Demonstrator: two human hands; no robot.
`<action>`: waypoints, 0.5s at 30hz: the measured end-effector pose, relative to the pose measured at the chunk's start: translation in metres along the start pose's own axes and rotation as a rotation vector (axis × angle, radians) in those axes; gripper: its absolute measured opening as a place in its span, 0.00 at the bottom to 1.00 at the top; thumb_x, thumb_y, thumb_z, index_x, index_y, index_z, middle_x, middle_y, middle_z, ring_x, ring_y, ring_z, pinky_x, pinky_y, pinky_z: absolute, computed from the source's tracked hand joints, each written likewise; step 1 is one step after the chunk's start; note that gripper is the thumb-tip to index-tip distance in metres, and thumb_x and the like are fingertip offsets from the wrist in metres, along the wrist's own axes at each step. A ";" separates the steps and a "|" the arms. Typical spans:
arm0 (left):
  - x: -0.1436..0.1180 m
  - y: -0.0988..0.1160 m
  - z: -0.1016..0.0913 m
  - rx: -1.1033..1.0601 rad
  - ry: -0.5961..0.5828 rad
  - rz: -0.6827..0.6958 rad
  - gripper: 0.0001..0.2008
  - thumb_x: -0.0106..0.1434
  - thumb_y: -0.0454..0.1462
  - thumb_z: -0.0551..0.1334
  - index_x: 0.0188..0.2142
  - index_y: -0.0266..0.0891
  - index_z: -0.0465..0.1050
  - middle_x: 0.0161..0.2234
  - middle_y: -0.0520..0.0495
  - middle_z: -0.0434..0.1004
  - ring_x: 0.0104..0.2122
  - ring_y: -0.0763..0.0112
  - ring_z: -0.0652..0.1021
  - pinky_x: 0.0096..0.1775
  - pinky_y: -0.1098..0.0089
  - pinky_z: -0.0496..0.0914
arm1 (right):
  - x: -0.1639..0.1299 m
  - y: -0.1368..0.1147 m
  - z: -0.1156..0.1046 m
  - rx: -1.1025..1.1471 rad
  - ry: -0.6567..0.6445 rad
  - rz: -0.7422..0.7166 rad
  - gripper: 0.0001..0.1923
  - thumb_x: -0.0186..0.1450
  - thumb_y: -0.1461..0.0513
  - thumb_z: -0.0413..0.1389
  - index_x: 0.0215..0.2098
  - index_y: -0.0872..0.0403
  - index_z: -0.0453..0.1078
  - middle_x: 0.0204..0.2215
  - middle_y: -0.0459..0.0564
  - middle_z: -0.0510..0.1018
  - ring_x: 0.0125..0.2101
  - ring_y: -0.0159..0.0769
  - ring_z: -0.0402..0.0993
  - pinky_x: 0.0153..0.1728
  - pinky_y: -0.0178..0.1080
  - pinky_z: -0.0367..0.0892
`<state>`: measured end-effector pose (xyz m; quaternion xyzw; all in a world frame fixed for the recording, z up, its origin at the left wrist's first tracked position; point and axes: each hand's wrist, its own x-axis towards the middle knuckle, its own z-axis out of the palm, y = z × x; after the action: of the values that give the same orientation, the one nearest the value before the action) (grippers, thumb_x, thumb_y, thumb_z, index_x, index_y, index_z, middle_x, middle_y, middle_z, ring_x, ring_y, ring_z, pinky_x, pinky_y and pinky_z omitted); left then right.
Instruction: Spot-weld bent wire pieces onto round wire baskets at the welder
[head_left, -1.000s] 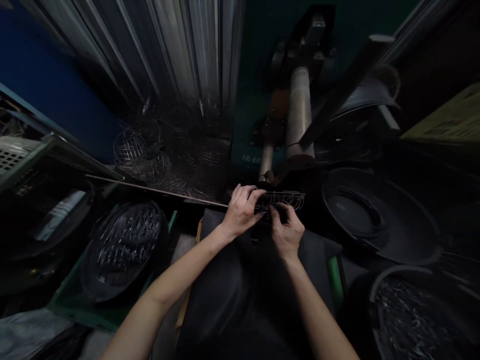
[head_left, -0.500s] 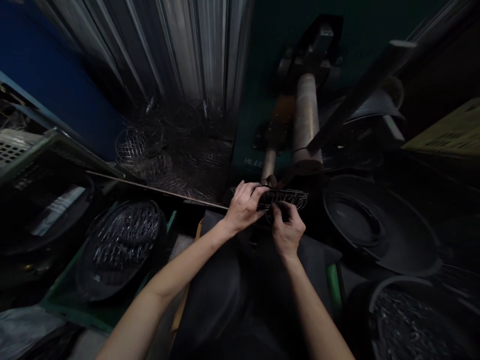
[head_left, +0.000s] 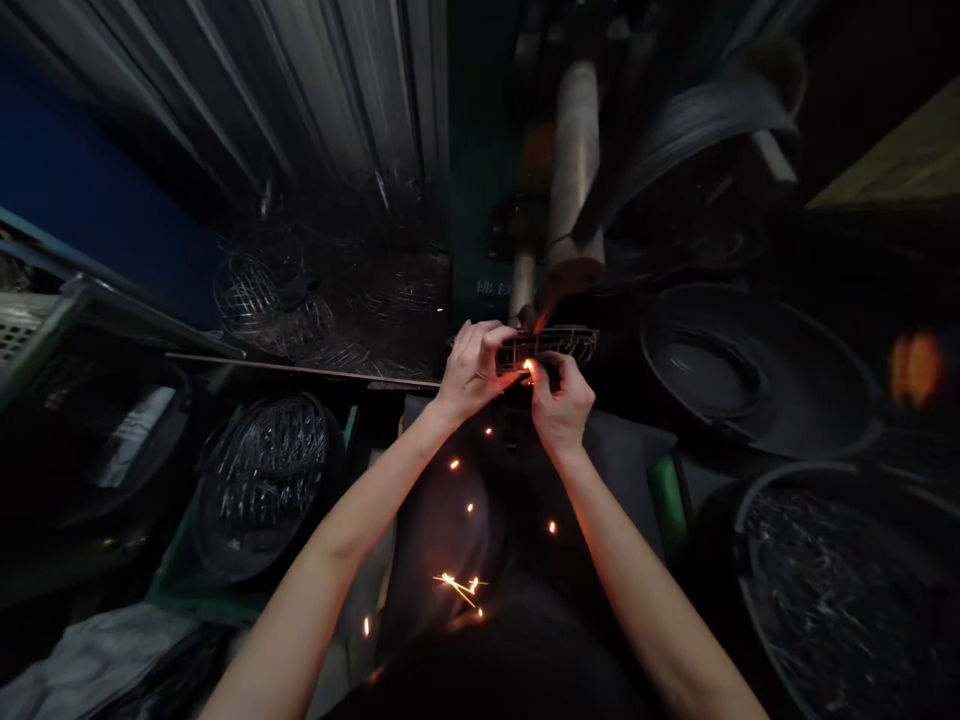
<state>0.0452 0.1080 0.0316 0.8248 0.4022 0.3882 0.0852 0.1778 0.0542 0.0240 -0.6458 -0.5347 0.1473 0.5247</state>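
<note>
Head view, sweeping left to right: a round tub of wire parts (head_left: 259, 480) sits low on the left in a green tray, and behind it a heap of finished wire baskets (head_left: 300, 300) is piled against the corrugated wall. Now centre frame, my left hand (head_left: 469, 368) has its fingers clamped on the left end of the wire frame (head_left: 551, 345), thumb under, fingertips over the top rim. The frame sits level right beneath the welder's electrode arm (head_left: 574, 170), with a bright spark (head_left: 529, 367) at the joint and embers scattering down toward my lap. My right hand (head_left: 561, 400) pinches the frame's lower edge just beside that spark.

My read on the frame: thin wire, light, springy rather than rigid, so it could twist if gripped at one end only. Two-handed hold on the rim wires, either side of the joint, looks right, and I judge the metal near the spark to be hot, so fingers belong off it. Right of that, a dark shallow basin (head_left: 757, 370), then a bucket of wire pieces (head_left: 832, 600) low in the corner.
</note>
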 end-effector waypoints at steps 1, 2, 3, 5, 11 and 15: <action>0.001 -0.001 0.001 -0.018 0.016 0.009 0.24 0.57 0.40 0.65 0.49 0.42 0.56 0.47 0.44 0.69 0.49 0.64 0.72 0.55 0.57 0.63 | 0.000 -0.003 -0.004 -0.003 -0.001 -0.006 0.16 0.64 0.51 0.50 0.37 0.54 0.70 0.33 0.50 0.77 0.33 0.35 0.74 0.38 0.38 0.68; 0.001 -0.001 0.002 -0.035 0.033 0.017 0.25 0.56 0.40 0.66 0.49 0.41 0.55 0.47 0.43 0.69 0.49 0.64 0.72 0.53 0.58 0.64 | -0.002 -0.007 -0.011 -0.008 0.002 -0.005 0.17 0.64 0.51 0.51 0.40 0.54 0.70 0.35 0.51 0.77 0.33 0.35 0.73 0.38 0.38 0.68; 0.001 0.000 0.002 -0.049 0.044 0.026 0.26 0.55 0.40 0.66 0.49 0.41 0.55 0.47 0.43 0.69 0.48 0.64 0.72 0.51 0.59 0.66 | -0.005 -0.009 -0.021 -0.013 0.010 0.004 0.18 0.63 0.50 0.52 0.43 0.54 0.70 0.38 0.52 0.77 0.33 0.35 0.74 0.39 0.38 0.68; -0.004 0.005 0.000 -0.062 0.040 0.044 0.27 0.54 0.40 0.67 0.49 0.40 0.56 0.46 0.43 0.69 0.47 0.64 0.72 0.49 0.61 0.67 | -0.017 -0.011 -0.052 -0.055 0.034 0.044 0.23 0.61 0.50 0.55 0.49 0.54 0.68 0.42 0.53 0.76 0.35 0.36 0.74 0.40 0.40 0.69; -0.035 0.039 -0.016 -0.167 -0.140 -0.164 0.34 0.48 0.39 0.69 0.52 0.43 0.54 0.46 0.46 0.70 0.45 0.63 0.74 0.46 0.61 0.69 | -0.068 0.051 -0.199 -0.540 0.168 0.353 0.22 0.57 0.45 0.52 0.41 0.49 0.73 0.40 0.60 0.77 0.42 0.48 0.74 0.45 0.46 0.66; -0.040 0.052 -0.027 -0.288 -0.372 -0.363 0.41 0.44 0.41 0.72 0.54 0.45 0.52 0.45 0.47 0.72 0.44 0.59 0.76 0.45 0.59 0.71 | -0.101 0.115 -0.270 -0.913 -0.024 0.761 0.10 0.54 0.49 0.50 0.27 0.42 0.68 0.31 0.65 0.75 0.43 0.56 0.73 0.37 0.50 0.64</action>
<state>0.0424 0.0398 0.0508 0.7758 0.4615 0.2616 0.3417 0.4029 -0.1573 0.0001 -0.9507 -0.2808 0.0876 0.0982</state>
